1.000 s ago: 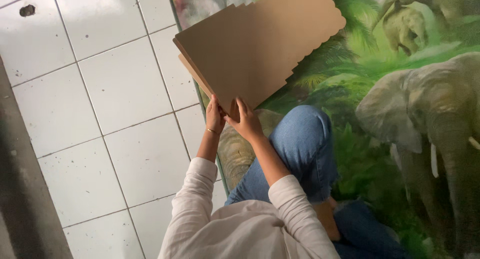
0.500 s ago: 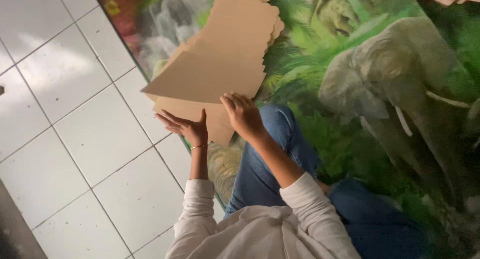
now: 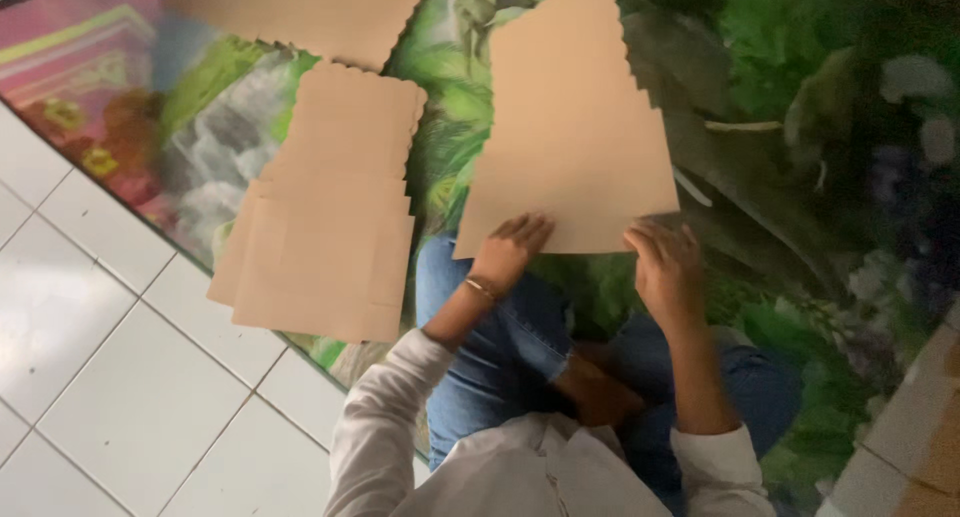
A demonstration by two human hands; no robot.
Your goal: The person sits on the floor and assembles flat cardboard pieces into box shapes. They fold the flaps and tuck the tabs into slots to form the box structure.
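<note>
A flat brown cardboard sheet [image 3: 575,137] with a wavy right edge lies in front of me over the green jungle-print mat [image 3: 790,127]. My left hand [image 3: 510,245] grips its near edge at the left. At the near right corner my right hand [image 3: 665,262] holds the same sheet. Both arms wear white sleeves, and a bracelet sits on the left wrist. My legs in blue jeans [image 3: 500,347] are folded under the sheet's near edge.
A stack of similar cardboard sheets [image 3: 325,227] lies to the left, partly over the mat's edge. Another sheet [image 3: 300,12] lies at the top left. White floor tiles [image 3: 110,377] fill the lower left. A wooden surface [image 3: 920,427] shows at the lower right.
The stack I held in both hands now lies on the mat at the left. Both hands have moved right and taken hold of a single sheet. The view has swung right.
</note>
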